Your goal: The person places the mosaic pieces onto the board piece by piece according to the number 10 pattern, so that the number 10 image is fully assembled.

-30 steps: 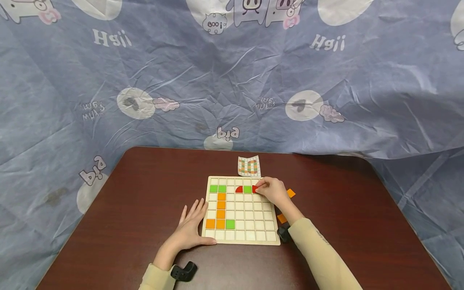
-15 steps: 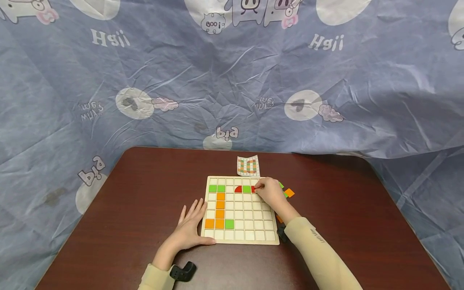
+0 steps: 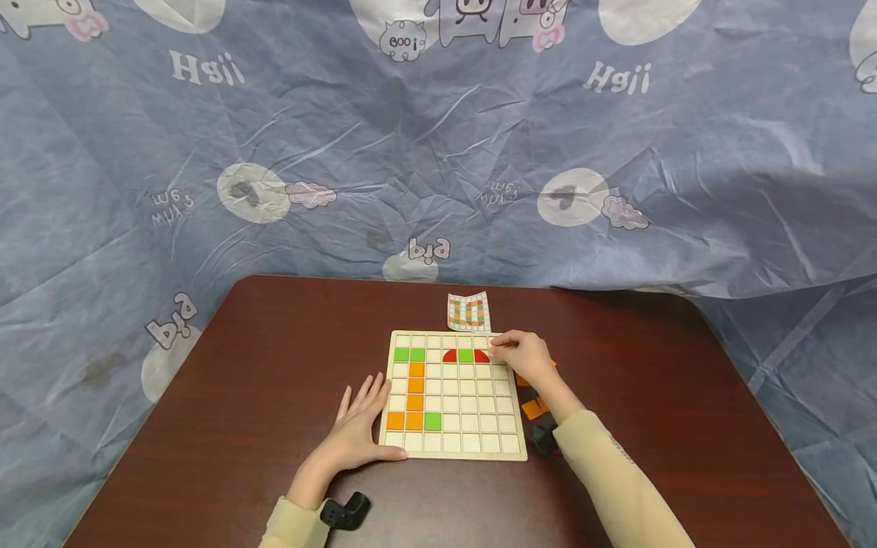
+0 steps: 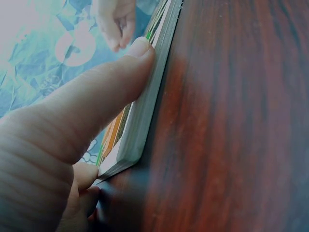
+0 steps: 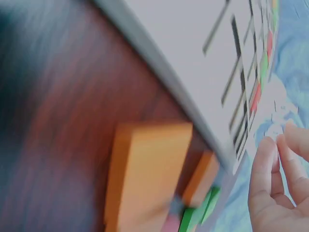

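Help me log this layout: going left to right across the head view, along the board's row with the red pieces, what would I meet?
Green tile, second green tile, red piece, third green tile, second red piece, right hand.

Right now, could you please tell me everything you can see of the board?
The board is squarish, pale and wood-like, gridded into square cells. Lying flat on the table, it holds five orange tiles, four green tiles and two rounded red tiles. The left hand touches its left and near edges; the right hand reaches over its far-right corner.
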Demonstrator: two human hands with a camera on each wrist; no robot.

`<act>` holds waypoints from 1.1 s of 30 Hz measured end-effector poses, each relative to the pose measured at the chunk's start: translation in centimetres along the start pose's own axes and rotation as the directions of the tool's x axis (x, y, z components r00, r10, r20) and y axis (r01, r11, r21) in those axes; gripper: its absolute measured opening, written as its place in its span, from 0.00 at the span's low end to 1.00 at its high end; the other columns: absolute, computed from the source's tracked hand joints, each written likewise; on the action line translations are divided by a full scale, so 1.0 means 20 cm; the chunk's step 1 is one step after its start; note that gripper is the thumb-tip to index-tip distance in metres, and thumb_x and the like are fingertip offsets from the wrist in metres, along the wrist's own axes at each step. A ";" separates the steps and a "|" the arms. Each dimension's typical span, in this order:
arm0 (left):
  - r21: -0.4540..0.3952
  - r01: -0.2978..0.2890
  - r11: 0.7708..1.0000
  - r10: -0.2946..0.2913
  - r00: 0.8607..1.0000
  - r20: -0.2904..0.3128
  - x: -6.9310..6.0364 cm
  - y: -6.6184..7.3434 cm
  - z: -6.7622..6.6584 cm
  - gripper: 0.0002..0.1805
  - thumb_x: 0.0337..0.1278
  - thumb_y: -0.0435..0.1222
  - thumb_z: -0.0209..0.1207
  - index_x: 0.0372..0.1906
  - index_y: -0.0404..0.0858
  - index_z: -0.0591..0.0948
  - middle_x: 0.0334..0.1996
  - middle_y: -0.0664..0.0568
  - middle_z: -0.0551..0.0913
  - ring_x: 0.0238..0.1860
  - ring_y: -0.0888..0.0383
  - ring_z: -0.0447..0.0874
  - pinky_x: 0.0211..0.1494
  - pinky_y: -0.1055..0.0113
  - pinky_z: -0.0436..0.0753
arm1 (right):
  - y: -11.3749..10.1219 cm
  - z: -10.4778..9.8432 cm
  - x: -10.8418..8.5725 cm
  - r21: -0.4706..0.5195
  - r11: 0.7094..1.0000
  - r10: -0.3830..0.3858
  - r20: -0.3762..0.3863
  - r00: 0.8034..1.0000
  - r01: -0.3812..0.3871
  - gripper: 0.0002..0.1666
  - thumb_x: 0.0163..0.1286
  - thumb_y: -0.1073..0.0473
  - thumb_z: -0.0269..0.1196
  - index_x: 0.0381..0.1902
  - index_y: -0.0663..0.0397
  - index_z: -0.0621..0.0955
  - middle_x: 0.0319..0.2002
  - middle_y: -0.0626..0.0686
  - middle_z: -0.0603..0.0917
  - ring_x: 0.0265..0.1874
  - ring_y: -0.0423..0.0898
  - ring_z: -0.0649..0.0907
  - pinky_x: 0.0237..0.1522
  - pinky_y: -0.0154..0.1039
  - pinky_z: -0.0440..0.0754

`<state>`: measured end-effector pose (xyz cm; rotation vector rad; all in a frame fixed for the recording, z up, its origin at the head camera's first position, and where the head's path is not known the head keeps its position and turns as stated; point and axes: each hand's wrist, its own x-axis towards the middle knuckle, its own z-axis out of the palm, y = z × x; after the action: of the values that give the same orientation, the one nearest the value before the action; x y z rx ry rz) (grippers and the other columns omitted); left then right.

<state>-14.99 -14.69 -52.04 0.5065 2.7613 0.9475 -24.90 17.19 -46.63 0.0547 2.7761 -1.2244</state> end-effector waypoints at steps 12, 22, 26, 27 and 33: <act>-0.008 -0.021 1.000 0.021 0.999 -0.026 0.00 0.01 -0.01 0.68 0.36 0.60 0.74 0.78 0.34 0.51 0.79 0.40 0.47 0.80 0.42 0.39 0.77 0.39 0.33 | 0.24 -0.24 -0.02 0.279 0.939 0.226 -0.061 0.972 -0.201 0.26 0.69 0.48 0.64 0.56 0.62 0.81 0.57 0.61 0.80 0.46 0.53 0.82 0.52 0.41 0.82; 0.000 -0.010 1.000 0.010 1.000 -0.009 0.00 0.01 0.00 0.67 0.36 0.60 0.74 0.78 0.36 0.51 0.79 0.42 0.47 0.80 0.44 0.37 0.77 0.41 0.32 | 0.33 -0.24 -0.06 0.128 0.962 0.249 -0.061 0.967 -0.240 0.30 0.65 0.48 0.67 0.56 0.65 0.78 0.55 0.67 0.80 0.54 0.61 0.77 0.60 0.55 0.74; -0.016 -0.010 1.000 0.010 1.000 -0.010 -0.01 0.01 0.00 0.68 0.36 0.60 0.74 0.78 0.36 0.50 0.79 0.42 0.45 0.80 0.44 0.36 0.77 0.41 0.31 | 0.31 -0.22 -0.07 -0.029 0.977 0.205 -0.097 0.974 -0.209 0.26 0.64 0.54 0.69 0.52 0.67 0.79 0.48 0.67 0.83 0.45 0.59 0.81 0.49 0.51 0.80; -0.017 -0.014 1.000 0.014 1.000 -0.015 -0.01 0.01 0.00 0.68 0.36 0.60 0.74 0.78 0.36 0.50 0.79 0.42 0.46 0.80 0.44 0.37 0.77 0.41 0.32 | 0.31 -0.21 -0.08 -0.056 0.976 0.202 -0.109 0.973 -0.209 0.25 0.64 0.55 0.69 0.51 0.67 0.79 0.47 0.66 0.83 0.42 0.58 0.81 0.46 0.49 0.81; -0.031 -0.059 0.998 0.058 0.997 -0.058 -0.01 0.01 0.01 0.68 0.34 0.59 0.75 0.77 0.33 0.53 0.78 0.37 0.48 0.79 0.39 0.40 0.76 0.38 0.33 | 0.28 -0.19 -0.08 -0.109 0.967 0.215 -0.140 0.966 -0.231 0.22 0.63 0.57 0.70 0.48 0.67 0.80 0.42 0.64 0.82 0.36 0.54 0.79 0.39 0.44 0.81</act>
<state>-14.67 -14.63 -52.08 0.5667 2.7903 1.0334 -23.22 23.86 -48.08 0.4382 2.8493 -1.0244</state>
